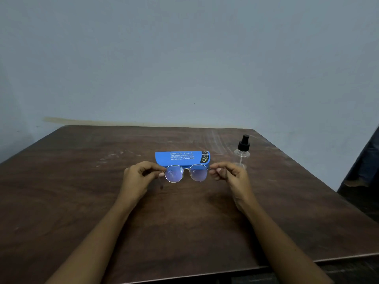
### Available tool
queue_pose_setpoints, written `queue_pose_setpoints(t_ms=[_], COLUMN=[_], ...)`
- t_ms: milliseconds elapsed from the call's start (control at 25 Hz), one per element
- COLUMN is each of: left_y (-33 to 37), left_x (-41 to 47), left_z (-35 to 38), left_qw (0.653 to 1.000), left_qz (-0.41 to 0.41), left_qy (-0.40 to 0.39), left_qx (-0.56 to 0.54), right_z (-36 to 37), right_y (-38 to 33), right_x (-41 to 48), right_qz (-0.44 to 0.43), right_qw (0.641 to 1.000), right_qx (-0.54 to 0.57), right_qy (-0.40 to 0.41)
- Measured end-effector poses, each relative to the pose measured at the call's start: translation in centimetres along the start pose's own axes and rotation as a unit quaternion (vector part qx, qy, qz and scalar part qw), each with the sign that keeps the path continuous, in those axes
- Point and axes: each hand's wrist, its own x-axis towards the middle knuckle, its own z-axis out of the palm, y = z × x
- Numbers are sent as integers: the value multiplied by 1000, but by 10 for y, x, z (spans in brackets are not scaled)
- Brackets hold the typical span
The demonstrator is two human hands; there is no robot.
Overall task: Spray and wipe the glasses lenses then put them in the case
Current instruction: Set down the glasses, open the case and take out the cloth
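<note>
Thin metal-framed glasses (185, 173) with round, bluish lenses hang above the middle of the table, held by both hands. My left hand (139, 178) pinches the left hinge and my right hand (231, 177) pinches the right hinge. One temple arm hangs down below my left fingers. Just behind the glasses lies a closed blue case (181, 157) with white print on its lid. A small clear spray bottle (242, 153) with a black pump top stands upright to the right of the case.
The dark brown wooden table (82, 201) reaches a pale blue wall at the back. Its right edge drops off beside a dark object (367, 160) at the far right. No cloth is in view.
</note>
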Motion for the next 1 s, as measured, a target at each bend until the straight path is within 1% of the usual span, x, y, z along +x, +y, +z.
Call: queue_pose_setpoints(t_ms=[240, 560, 800, 1000], left_y=[0, 0, 0, -1], left_x=[-2, -5, -5, -5], left_z=[-4, -4, -5, -6], left_qw=[997, 997, 997, 996], left_qz=[35, 21, 7, 21], left_qy=[-41, -69, -81, -84], left_qx=[52, 15, 11, 28], right_z=[-5, -8, -9, -8], right_y=[-2, -7, -7, -7], right_x=[-11, -18, -18, -17], right_qz=[45, 105, 101, 99], right_qw=[998, 994, 993, 993], right_qx=[23, 16, -8, -18], right_qy=[-22, -33, -54, -54])
